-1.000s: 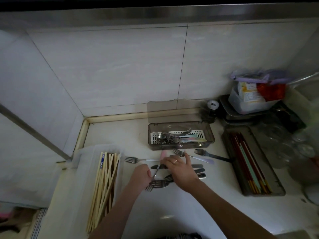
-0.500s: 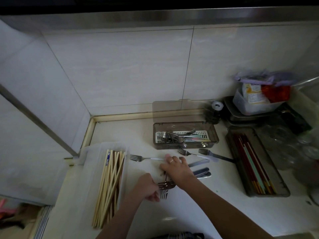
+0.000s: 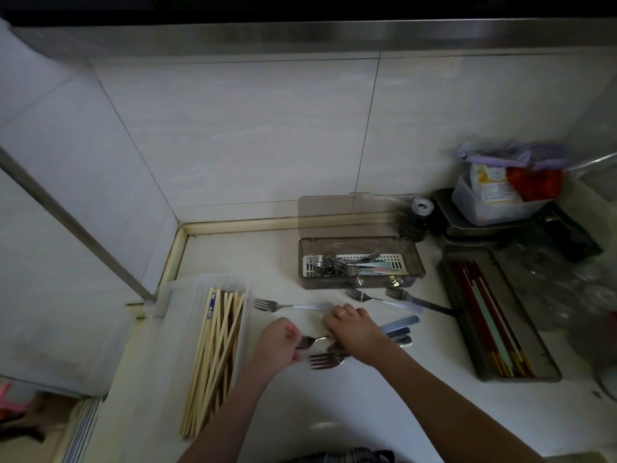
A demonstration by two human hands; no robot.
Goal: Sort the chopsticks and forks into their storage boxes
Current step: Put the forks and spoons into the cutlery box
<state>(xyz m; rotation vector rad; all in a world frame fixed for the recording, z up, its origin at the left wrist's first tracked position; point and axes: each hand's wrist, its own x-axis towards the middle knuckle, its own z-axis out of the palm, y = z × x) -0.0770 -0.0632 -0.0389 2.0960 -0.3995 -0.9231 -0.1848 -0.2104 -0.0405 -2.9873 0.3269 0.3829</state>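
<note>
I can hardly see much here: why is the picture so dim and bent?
Head view: dim and underexposed, with dark corners; the wide lens bows the steel ledge and tile seams; the left hand looks slightly motion-blurred; a faint glare spot shows on the counter.

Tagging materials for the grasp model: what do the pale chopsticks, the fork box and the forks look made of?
Pale chopsticks: probably bamboo or wood, matte, light tan with no shine.
Fork box: plastic, smoky and see-through, since the forks inside show through its wall.
Forks: metal heads, likely steel, glinting grey; some handles look like pastel plastic, though that is unclear.
</note>
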